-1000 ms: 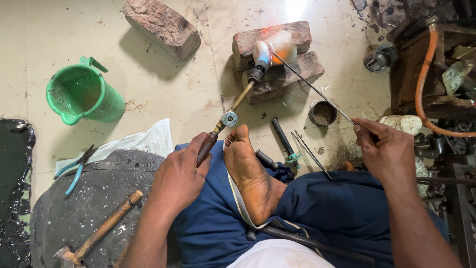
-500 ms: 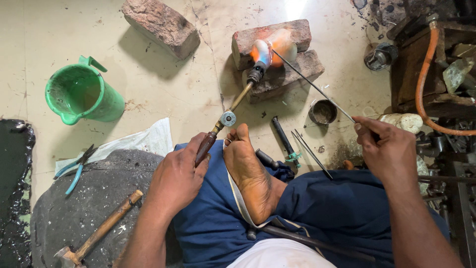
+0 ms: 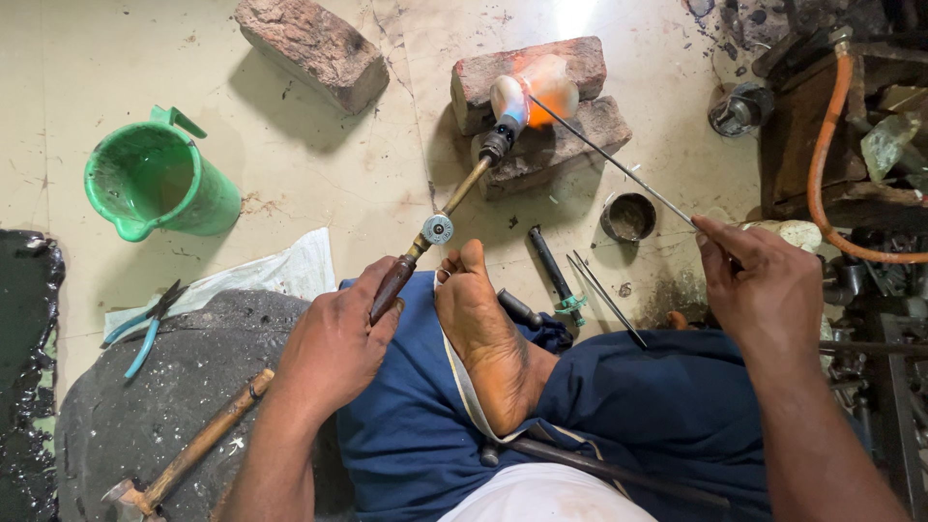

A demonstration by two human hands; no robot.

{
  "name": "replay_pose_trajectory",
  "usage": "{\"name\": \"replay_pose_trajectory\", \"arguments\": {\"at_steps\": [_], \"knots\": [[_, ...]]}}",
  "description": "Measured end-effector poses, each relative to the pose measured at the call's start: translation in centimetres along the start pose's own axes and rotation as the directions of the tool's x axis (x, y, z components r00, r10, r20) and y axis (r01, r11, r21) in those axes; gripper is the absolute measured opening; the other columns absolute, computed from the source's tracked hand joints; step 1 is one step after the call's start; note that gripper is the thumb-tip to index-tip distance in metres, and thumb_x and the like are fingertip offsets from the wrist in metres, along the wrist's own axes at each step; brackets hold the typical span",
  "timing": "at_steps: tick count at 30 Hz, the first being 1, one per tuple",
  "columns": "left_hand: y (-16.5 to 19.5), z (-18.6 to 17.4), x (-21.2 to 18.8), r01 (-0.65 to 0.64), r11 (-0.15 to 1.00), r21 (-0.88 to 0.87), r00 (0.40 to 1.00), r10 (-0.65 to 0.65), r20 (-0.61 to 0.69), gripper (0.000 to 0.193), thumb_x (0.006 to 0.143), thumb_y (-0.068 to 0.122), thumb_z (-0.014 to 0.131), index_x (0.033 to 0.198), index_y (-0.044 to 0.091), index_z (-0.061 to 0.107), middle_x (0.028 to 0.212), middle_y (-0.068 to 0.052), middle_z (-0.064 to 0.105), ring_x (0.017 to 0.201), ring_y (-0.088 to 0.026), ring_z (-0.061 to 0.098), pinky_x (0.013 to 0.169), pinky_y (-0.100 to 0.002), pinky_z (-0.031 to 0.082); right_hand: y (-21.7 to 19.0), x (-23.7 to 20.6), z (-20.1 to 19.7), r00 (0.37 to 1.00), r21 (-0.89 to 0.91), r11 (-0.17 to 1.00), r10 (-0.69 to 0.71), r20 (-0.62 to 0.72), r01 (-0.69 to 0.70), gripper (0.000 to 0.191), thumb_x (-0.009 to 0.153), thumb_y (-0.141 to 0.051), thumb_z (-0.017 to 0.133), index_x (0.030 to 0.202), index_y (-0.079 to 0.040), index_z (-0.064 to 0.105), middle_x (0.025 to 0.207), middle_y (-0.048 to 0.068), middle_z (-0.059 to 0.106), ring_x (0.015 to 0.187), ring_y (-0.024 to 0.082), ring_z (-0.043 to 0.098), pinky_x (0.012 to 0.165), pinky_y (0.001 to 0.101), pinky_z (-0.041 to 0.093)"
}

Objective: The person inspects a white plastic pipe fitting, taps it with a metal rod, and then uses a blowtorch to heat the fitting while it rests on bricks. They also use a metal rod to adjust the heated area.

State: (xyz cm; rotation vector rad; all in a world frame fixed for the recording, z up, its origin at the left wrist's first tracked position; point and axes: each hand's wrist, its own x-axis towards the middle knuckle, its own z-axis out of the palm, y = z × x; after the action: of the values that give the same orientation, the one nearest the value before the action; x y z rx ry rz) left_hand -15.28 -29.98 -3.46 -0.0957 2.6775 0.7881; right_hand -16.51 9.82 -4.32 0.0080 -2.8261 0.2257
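- My left hand (image 3: 333, 353) is closed around the torch (image 3: 454, 208) handle, its flame on the glowing piece (image 3: 541, 87) lying on the bricks (image 3: 570, 130).
- My right hand (image 3: 764, 290) pinches a thin rod (image 3: 609, 159), tip at the flame.
- I think the rod must feed slowly and the flame stay steady.
- Green jug (image 3: 159, 184) and pliers (image 3: 145, 324) lie to my left on the floor (image 3: 329, 184).

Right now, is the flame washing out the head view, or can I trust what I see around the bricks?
Head view: the torch flame blooms orange-white over the bricks, hiding detail there; glare patch on the floor at the top; the thin rod and both hands stay sharp; soft shadows only.
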Motion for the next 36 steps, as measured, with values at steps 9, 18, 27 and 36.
{"name": "replay_pose_trajectory", "arguments": {"at_steps": [9,18,27,36], "knots": [[0.74,-0.50,-0.07,0.006,1.000,-0.029,1.000,-0.005,0.013,0.054,0.091,0.032,0.065,0.143,0.020,0.054,0.096,-0.021,0.075,0.091,-0.041,0.073,0.082,-0.051,0.056,0.03,0.07,0.13,0.999,0.022,1.000,0.021,0.030,-0.022,0.016,0.106,-0.017,0.075,0.120,-0.013,0.081,0.087,0.008,0.075,0.062,0.014,0.067,0.056,0.0304,0.054],[0.31,0.00,-0.19,-0.030,0.999,-0.028,1.000,0.030,-0.008,0.055,0.090,0.030,0.066,0.142,0.019,0.054,0.096,-0.020,0.075,0.090,-0.040,0.073,0.082,-0.050,0.056,-0.17,-0.26,0.00,1.000,0.079,0.997,-0.024,-0.012,0.025,0.017,0.105,-0.014,0.075,0.121,-0.012,0.080,0.090,0.008,0.075,0.068,0.014,0.067,0.060,0.0304,0.055],[0.61,-0.28,-0.24,-0.026,1.000,-0.015,1.000,0.026,-0.012,0.053,0.091,0.030,0.066,0.142,0.020,0.055,0.095,-0.020,0.075,0.090,-0.040,0.073,0.081,-0.050,0.056,0.20,-0.14,0.25,1.000,0.039,0.999,0.001,0.018,-0.002,0.017,0.104,-0.015,0.076,0.120,-0.011,0.080,0.086,0.007,0.075,0.061,0.013,0.065,0.056,0.0294,0.054],[0.48,-0.04,-0.45,-0.042,0.998,-0.053,0.999,0.040,-0.034,0.053,0.090,0.030,0.066,0.141,0.019,0.056,0.096,-0.021,0.075,0.090,-0.041,0.073,0.081,-0.050,0.056,0.73,-0.58,0.62,1.000,0.020,1.000,-0.018,0.013,0.017,0.016,0.105,-0.016,0.075,0.120,-0.012,0.081,0.084,0.006,0.074,0.062,0.012,0.065,0.055,0.0291,0.054]]}}
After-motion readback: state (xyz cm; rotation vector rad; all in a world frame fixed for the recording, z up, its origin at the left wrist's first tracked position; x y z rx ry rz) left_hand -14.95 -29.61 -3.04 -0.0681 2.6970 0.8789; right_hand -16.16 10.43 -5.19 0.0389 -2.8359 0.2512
